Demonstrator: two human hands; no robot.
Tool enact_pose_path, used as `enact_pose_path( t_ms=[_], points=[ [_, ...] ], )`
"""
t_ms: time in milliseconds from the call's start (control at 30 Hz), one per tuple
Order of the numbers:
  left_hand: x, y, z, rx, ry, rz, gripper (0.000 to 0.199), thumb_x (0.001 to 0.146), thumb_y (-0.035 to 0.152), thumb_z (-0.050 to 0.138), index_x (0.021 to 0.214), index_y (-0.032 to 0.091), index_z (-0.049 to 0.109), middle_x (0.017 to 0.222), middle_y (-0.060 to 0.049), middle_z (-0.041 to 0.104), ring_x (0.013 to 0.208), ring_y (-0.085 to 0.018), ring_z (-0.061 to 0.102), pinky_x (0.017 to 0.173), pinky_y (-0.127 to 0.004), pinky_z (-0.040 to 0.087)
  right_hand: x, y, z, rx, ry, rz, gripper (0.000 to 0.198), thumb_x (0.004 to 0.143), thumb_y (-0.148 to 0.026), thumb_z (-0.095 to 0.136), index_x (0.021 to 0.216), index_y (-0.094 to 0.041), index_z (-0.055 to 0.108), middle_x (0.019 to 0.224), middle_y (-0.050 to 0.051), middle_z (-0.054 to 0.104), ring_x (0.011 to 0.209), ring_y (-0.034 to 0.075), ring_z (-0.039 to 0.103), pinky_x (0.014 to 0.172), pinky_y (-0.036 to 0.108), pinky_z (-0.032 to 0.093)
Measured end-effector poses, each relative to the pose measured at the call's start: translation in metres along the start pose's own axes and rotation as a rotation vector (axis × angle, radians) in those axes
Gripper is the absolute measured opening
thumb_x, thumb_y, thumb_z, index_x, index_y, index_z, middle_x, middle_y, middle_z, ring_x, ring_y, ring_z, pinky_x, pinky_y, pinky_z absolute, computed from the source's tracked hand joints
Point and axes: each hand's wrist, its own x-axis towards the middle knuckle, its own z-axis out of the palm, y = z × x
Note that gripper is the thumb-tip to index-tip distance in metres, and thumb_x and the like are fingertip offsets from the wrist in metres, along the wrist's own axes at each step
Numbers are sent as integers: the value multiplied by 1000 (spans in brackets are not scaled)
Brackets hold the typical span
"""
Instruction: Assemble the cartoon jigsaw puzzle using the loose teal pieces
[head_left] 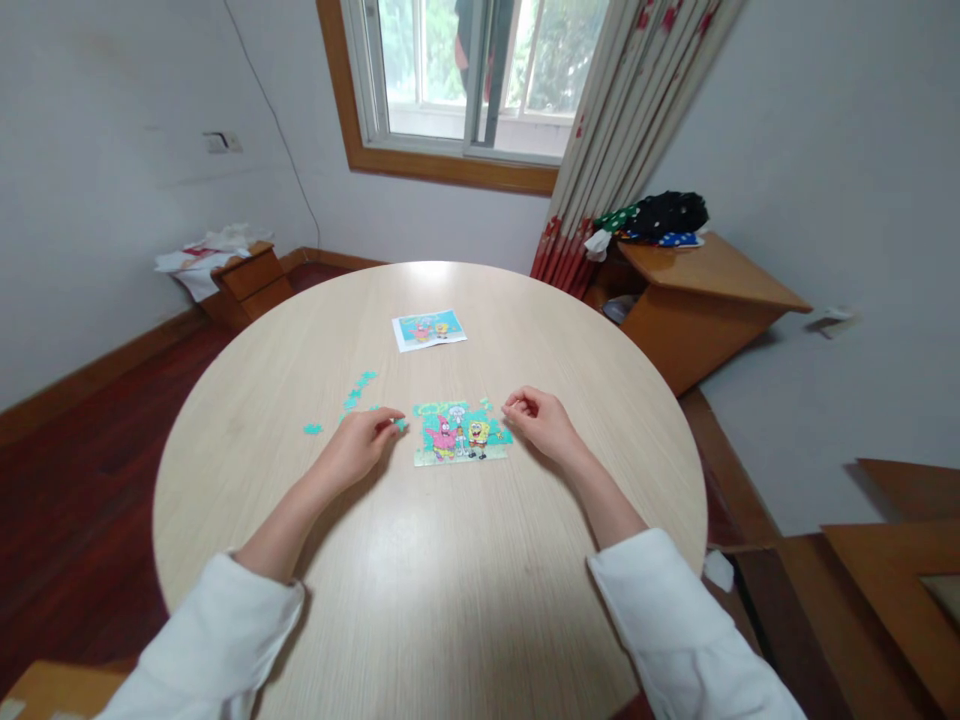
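A partly assembled jigsaw puzzle (444,436) with colourful cartoon figures lies flat on the round table, its upper right and right edges uneven. Just left of it, my left hand (358,442) is closed in a pinch, with a small teal puzzle piece (400,426) at the fingertips. My right hand (546,424) hovers by the puzzle's right edge, thumb and fingers pressed together; whatever they may hold is hidden. Close to those fingertips, a small greenish piece (486,404) lies at the puzzle's upper right. Several loose teal pieces (351,402) are scattered beyond my left hand.
A printed reference picture (429,330) lies on the round table (450,580) beyond the puzzle. One stray teal piece (313,429) sits farther left. Wooden cabinets with cloths (667,216) stand past the table, near the curtain (607,120) and window.
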Motion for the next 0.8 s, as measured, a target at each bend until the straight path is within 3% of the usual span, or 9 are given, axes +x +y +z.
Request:
enact_pose_path(
  t_ms=[133,267,467,800],
  points=[
    [1,-2,7,-74,-9,5,30,81,26,45,97,16,68,90,-11,73,83,-23,67,78,-34,47,10,8,2,-188,59,-194,18,82,-21,51,89,-16,67,81,5,64,70,15,56,68,29,45],
    [-1,-4,13,-127,3,-6,33,83,29,45,106,15,64,89,-11,73,83,-23,67,77,-34,48,19,12,5,-259,-54,-285,25,85,-14,48,101,-16,68,92,9,64,84,17,59,77,31,47],
    [-3,0,14,-156,-7,20,28,83,28,46,105,17,60,82,-6,72,79,-20,66,73,-30,48,26,9,5,-333,-195,-282,25,84,-12,54,104,-16,69,96,9,62,89,16,59,83,32,47],
    [-1,-1,19,-234,21,-38,27,79,26,50,97,14,65,82,-9,72,78,-21,67,72,-31,49,28,7,5,-326,-197,-238,24,81,-14,59,102,-17,69,89,5,58,78,13,57,77,28,47]
  ],
)
